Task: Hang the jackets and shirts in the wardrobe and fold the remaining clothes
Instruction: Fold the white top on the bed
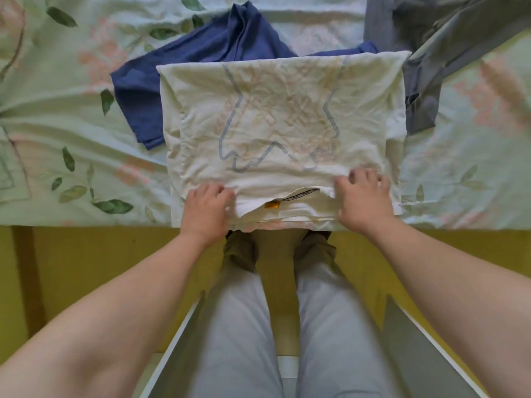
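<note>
Head view: the folding part of the task appears to be in hand. A cream T-shirt (281,130) lies flat on the floral bedsheet (57,124) at the near edge of the bed. Its sides are turned in so that it forms a rough rectangle. A faint print shows through the fabric, and the neck label (301,194) sits at the near end between the hands. The shirt lies partly over a blue garment (186,67), and a grey garment (431,67) lies just beside it at the far right; both of these are unfolded.

The left hand (205,211) grips the near edge of the shirt to the left of the collar, knuckles up and fingers curled down into the cloth. The right hand (363,199) does likewise to the right of the collar, its fingers bent round a small ridge of bunched fabric. Both forearms reach forward and slightly inward, with the wrists low over the bed edge.

The next move probably calls for lifting the near end evenly with both hands and carrying it over to the far hem, while keeping the tucked sides from sliding out. The thin cloth would likely skew or crease if one hand leads
</note>
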Demonstrator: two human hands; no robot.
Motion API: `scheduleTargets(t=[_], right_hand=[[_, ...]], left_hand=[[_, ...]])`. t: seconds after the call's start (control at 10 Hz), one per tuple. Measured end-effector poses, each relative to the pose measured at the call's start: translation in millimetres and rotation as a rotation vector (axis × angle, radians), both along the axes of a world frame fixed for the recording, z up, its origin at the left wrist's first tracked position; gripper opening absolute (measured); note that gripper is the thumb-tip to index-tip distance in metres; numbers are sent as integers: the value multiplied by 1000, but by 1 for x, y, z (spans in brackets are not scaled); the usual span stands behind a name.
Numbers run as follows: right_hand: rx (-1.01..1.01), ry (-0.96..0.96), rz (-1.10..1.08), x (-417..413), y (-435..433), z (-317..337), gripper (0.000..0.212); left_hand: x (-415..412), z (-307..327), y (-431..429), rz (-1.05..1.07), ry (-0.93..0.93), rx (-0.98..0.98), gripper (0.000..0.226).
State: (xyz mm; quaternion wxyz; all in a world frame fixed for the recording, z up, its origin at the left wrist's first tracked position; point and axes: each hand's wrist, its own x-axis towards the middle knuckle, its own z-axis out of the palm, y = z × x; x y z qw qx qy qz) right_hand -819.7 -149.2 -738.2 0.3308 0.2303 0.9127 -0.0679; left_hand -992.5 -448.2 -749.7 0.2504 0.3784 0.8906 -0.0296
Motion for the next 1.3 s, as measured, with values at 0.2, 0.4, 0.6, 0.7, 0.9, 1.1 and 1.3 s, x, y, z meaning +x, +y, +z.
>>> scheduleTargets(t=[0.2, 0.4, 0.6, 0.7, 0.9, 1.1, 1.3], right_hand=[[-231, -113, 185, 11, -27, -6, 43], [-256, 243, -420, -2, -6, -4, 34], [-66, 191, -1138, 7, 55, -4, 74], [-214, 63, -1238, 20, 72, -9, 80], [-625, 140, -1229, 36, 87, -25, 52], [-744, 190, -1089, 50, 93, -32, 40], [-725, 280, -994, 71, 128, -18, 37]], left_hand=[[18, -5, 16, -233, -133, -196, 39], [4, 15, 96, -85, -73, -132, 31], [-24, 43, 278, -31, -174, 224, 39], [-32, 47, 364, -62, -148, 266, 44], [-40, 21, 462, -120, -122, 118, 25], [-45, 17, 481, -164, 11, -140, 22], [-31, 41, 509, 11, -209, -51, 19]])
